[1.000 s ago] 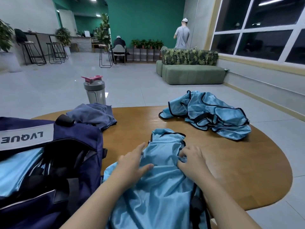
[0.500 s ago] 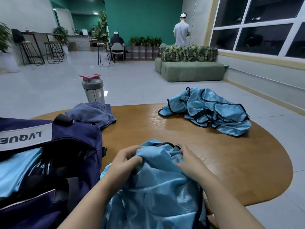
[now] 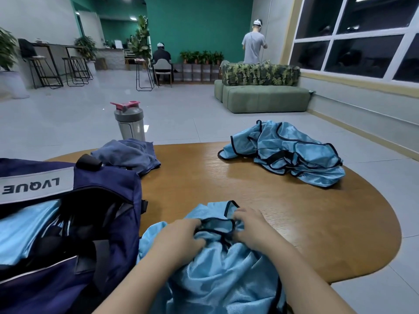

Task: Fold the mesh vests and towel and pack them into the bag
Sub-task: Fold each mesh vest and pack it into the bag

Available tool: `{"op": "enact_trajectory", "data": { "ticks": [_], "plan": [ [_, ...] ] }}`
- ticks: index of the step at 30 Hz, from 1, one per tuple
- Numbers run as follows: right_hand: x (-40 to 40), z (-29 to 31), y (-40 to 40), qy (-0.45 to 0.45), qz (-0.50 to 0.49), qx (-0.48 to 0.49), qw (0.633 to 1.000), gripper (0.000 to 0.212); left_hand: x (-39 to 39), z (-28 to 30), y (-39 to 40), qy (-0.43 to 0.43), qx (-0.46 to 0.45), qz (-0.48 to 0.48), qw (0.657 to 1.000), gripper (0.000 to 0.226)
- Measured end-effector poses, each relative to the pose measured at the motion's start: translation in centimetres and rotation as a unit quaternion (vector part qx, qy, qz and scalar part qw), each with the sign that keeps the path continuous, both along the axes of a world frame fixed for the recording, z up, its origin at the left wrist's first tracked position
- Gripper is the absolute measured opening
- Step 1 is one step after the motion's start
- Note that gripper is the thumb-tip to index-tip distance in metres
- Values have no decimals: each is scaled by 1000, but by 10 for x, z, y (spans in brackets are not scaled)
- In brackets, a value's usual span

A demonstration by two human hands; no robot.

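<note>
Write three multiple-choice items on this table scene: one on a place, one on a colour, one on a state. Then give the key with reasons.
1. Where does the towel lie?
A. in the bag
B. on the table behind the bag
C. on the sofa

2. What colour is the trim of the vest pile?
A. white
B. red
C. black

3. What are the hands doing?
A. both grip the near vest
B. both rest flat on the table
C. one holds the bottle

Key:
1 B, it lies on the table, just past the bag.
2 C, dark edging runs along the blue cloth.
3 A, left hand and right hand bunch the near vest.
</note>
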State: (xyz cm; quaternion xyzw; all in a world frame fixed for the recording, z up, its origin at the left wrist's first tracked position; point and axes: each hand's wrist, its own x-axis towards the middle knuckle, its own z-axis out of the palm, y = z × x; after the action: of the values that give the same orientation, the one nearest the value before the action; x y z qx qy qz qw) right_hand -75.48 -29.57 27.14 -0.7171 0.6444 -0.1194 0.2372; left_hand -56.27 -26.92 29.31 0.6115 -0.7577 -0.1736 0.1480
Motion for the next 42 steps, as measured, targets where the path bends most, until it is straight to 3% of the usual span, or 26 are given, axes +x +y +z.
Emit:
{"op": "enact_trajectory", "data": {
  "ticks": [1,3,5,8,12,15,17,18,21,22,25,26,28,29,31,33,35,37,40,42],
  "plan": [
    [-2,0,1,-8,-10,-12,1000,12,5,1,-3,54,-17,27,998,7],
    [-5,0,0,2,-42,-43,998,18,17,6,-11,171,-79,96,977,11],
    [-7,5,2,-26,-116,-86,989,17,29,19,-14,304,-129,155,931,14],
    [-9,10,3,-150,-215,-147,954,16,41,35,-15,454,-150,180,860,22],
    [-13,13,4,-270,-233,-220,908,14,47,41,-12,495,-134,181,839,23],
    [-13,22,6,-398,-219,-218,864,12,48,43,-11,573,-94,183,793,24],
    [-14,29,7,-492,-212,-191,822,12,47,45,-10,608,-76,159,775,13],
    [-15,33,7,-530,-213,-176,801,11,48,45,-10,606,-72,141,780,6],
    [-17,45,10,-621,-214,-130,743,15,52,46,-7,565,-60,83,819,21],
    [-17,49,12,-655,-206,-113,719,19,53,46,-6,585,-47,57,808,17],
    [-18,59,15,-723,-187,-72,661,27,50,50,0,720,36,-12,692,27],
    [-19,62,16,-722,-187,-63,663,30,49,50,1,744,55,-17,665,36],
    [-21,64,13,-703,-183,-52,685,43,59,48,-2,767,81,-17,636,75],
    [-21,64,10,-690,-184,-57,698,48,62,50,-3,766,86,-11,637,92],
    [-22,69,6,-674,-185,-84,710,37,70,50,-7,737,68,27,672,99],
    [-22,74,2,-650,-165,-112,733,24,69,54,-7,705,57,29,706,79],
    [-22,76,-1,-582,-146,-147,786,32,64,57,-2,666,32,-7,746,48],
    [-22,79,-2,-520,-142,-189,821,35,58,63,8,651,-2,-28,758,20],
    [-20,85,-1,-534,-111,-215,810,29,63,65,8,622,-55,-52,780,36],
    [-17,89,0,-551,-92,-223,799,30,66,68,9,618,-61,-63,781,35]
  ]
}}
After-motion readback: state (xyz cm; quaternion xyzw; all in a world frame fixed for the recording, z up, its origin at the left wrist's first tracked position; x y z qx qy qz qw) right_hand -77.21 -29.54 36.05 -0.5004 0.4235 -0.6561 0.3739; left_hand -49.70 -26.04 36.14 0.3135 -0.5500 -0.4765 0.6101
